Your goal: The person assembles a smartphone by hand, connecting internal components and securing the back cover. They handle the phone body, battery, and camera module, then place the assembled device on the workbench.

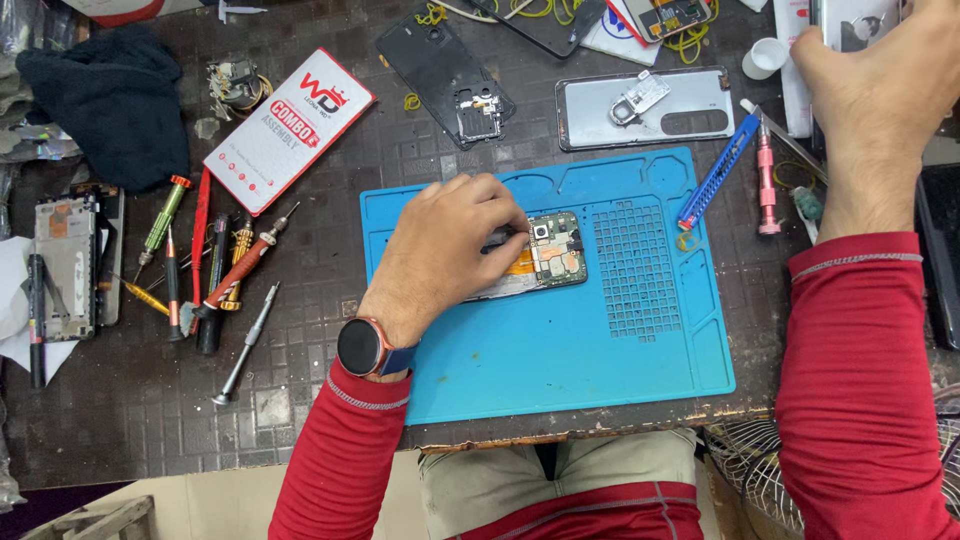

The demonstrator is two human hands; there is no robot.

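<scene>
My left hand [445, 250] rests on an opened phone [548, 252] with its green circuit board showing; the phone lies on a blue work mat [590, 340]. The fingers press down on the phone's left part and cover it. A dark watch sits on that wrist. My right hand [870, 90] reaches to the far right of the bench, over a white packet and a flat grey object [850, 25]; whether it grips anything there I cannot tell. Both arms wear red sleeves.
Several screwdrivers [215, 275] lie left of the mat beside a white and red box [290, 128]. A silver back cover [650, 108], a black frame [445, 75], blue tweezers [718, 172] and a pink driver [767, 180] lie behind the mat. A dismantled phone [70, 255] and a dark cloth [110, 95] are at far left.
</scene>
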